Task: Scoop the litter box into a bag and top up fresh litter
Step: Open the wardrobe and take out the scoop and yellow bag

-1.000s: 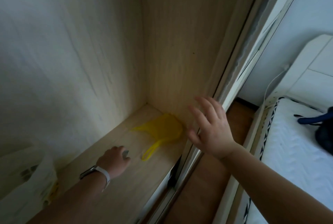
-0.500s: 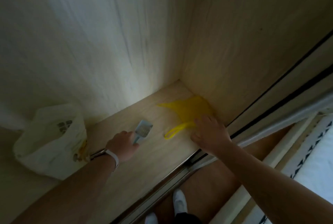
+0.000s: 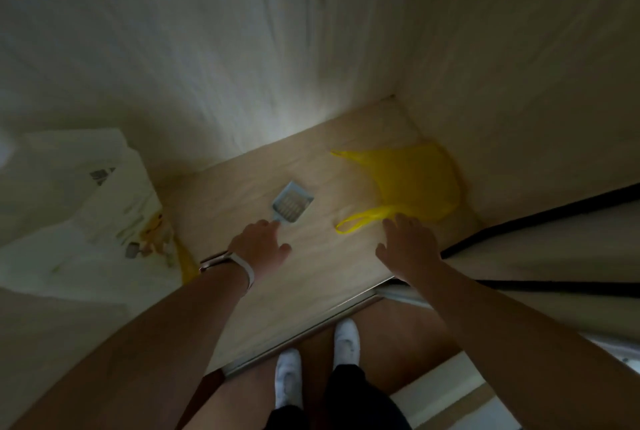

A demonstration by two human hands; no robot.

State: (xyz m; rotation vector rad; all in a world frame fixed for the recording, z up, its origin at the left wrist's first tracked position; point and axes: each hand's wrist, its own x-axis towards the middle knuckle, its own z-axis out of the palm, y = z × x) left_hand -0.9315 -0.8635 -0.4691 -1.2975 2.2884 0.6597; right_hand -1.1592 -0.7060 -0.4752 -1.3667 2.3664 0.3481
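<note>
While left hand (image 3: pixel 261 244) nears scoop (image 3: pixel 292 203), right hand (image 3: pixel 408 244) spreads beside yellow bag (image 3: pixel 415 180).

Dim, soft footage I am watching.
A pale glow is falling on the back wall (image 3: pixel 287 111) near twelve o'clock; corners are darkening, edges bending and smearing.

The scoop (image 3: pixel 292 204) has its handle hidden under the fingers of the left hand (image 3: pixel 260 247), so the grip cannot be judged. The white bag (image 3: pixel 86 218), left of that hand, is cut by the picture's edge, its print blurred beyond reading.
</note>
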